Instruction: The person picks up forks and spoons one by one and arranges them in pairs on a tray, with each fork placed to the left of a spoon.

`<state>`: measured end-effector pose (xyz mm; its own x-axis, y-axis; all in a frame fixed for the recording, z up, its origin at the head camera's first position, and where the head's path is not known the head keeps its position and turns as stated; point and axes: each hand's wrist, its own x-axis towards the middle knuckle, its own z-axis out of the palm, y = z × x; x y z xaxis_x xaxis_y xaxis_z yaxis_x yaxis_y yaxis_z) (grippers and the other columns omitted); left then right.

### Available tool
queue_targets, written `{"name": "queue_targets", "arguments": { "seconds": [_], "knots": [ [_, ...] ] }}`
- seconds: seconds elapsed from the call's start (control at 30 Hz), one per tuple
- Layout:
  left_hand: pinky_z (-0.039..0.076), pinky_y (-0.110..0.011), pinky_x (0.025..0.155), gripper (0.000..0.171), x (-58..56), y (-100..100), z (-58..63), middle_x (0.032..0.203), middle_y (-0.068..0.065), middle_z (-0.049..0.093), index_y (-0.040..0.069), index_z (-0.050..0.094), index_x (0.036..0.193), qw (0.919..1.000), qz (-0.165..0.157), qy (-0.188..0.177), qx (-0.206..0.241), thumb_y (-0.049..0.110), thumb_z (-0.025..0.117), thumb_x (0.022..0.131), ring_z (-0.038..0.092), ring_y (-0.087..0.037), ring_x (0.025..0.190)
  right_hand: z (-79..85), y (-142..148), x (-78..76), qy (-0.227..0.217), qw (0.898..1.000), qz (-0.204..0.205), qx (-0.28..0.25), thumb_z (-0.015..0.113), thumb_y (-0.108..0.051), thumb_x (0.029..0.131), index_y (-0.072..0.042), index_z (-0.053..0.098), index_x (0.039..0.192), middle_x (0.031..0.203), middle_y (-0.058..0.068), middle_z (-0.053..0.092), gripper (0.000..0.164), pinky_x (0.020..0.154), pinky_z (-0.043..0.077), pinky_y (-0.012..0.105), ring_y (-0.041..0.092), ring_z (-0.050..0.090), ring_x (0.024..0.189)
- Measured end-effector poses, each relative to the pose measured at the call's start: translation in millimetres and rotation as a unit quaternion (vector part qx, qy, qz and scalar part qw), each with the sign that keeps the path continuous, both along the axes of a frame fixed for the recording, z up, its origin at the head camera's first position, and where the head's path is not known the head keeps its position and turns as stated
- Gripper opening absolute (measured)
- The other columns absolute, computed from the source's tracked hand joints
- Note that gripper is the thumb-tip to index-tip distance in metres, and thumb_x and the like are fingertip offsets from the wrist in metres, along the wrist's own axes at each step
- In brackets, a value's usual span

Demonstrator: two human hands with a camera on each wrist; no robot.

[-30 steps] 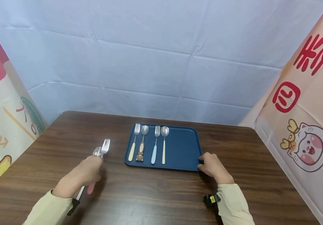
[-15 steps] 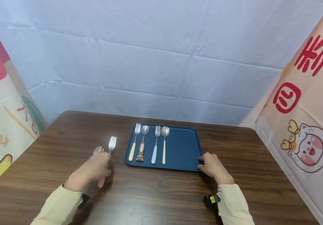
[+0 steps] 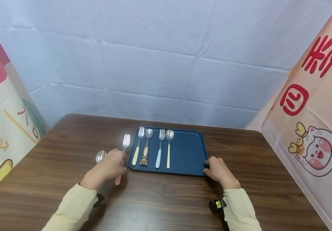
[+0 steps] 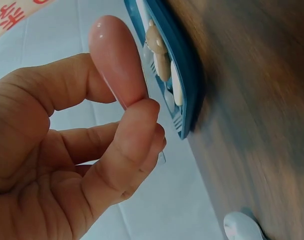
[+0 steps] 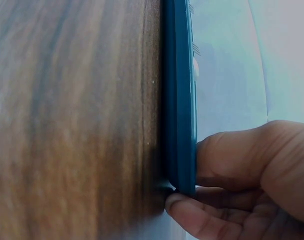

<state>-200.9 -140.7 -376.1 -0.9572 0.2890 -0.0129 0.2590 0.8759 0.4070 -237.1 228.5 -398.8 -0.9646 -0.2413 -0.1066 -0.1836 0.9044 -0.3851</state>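
Observation:
My left hand point(image 3: 109, 166) pinches a fork by its pink handle point(image 4: 119, 60), with the tines point(image 3: 126, 141) pointing away, just left of the blue tray point(image 3: 187, 154). Behind that hand a spoon point(image 3: 100, 156) lies on the table, its handle hidden by the hand and arm. My right hand point(image 3: 218, 171) grips the tray's near right corner, thumb and fingers at the rim in the right wrist view. On the tray lie, left to right, a yellow-handled fork point(image 3: 136, 155), a bear-handled spoon point(image 3: 144, 154), a blue-handled fork point(image 3: 158, 158) and a spoon with a thin yellow handle point(image 3: 168, 157).
The brown wooden table point(image 3: 166, 199) spreads around the tray. A pale cloth point(image 3: 154, 64) hangs behind its far edge, and printed cloths point(image 3: 313, 128) stand at both sides. Cutlery fills the tray's left half; bare blue surface shows on its right.
My left hand has moved right and away from me with the pink-handled fork, leaving the spoon behind on the table. The fork is now close to the tray's left edge. My right hand stays put.

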Motion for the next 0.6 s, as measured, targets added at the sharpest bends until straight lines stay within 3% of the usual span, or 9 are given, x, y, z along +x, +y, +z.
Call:
{"name": "queue_targets", "arguments": {
  "seconds": [0.3, 0.6],
  "knots": [
    [0.037, -0.033, 0.077, 0.027, -10.5, 12, -3.8, 0.037, 0.004, 0.048, 0.012, 0.05, 0.05, 0.9998, -0.007, 0.001, 0.018, 0.004, 0.061, 0.074, 0.051, -0.017, 0.083, -0.5, -1, -0.8, -0.001, 1.0, 0.002, -0.004, 0.065, -0.002, 0.084, 0.014, 0.06, 0.112, 0.114, 0.029, 0.057, 0.033, 0.082, 0.046, 0.048, 0.043, 0.05, 0.11],
    [0.039, -0.032, 0.068, 0.028, -23.7, 34, -2.2, 0.039, 0.006, 0.046, 0.011, 0.051, 0.054, 0.999, -0.013, 0.017, 0.04, 0.011, 0.067, 0.078, 0.05, -0.015, 0.073, 1.1, 0, -0.2, -0.003, 1.0, 0.002, -0.002, 0.064, -0.002, 0.084, 0.014, 0.06, 0.111, 0.113, 0.028, 0.058, 0.032, 0.082, 0.046, 0.048, 0.043, 0.051, 0.109]
  ]
}}
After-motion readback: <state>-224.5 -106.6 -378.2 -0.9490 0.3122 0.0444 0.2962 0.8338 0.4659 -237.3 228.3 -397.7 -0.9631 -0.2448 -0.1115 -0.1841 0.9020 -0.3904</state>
